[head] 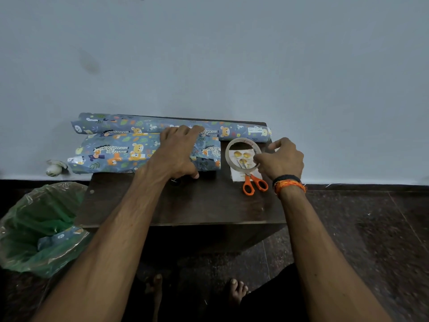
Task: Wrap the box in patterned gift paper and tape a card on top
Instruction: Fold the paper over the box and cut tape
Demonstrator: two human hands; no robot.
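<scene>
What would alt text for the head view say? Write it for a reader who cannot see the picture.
A person's left hand presses down on a box wrapped in animal-print paper on a dark table, while the right hand pinches a clear tape roll. Orange-handled scissors lie on a card; a paper roll lies behind.

The scene is viewed from a single head-worn, wide-angle camera, directed forward and steeply downward. A dark wooden table (185,205) is seen from above at close range, near the middle of the frame, and both forearms are seen entering from the lower edge. The upper half is filled by a pale wall (232,54), against which the table is set. No second view is provided.
</scene>
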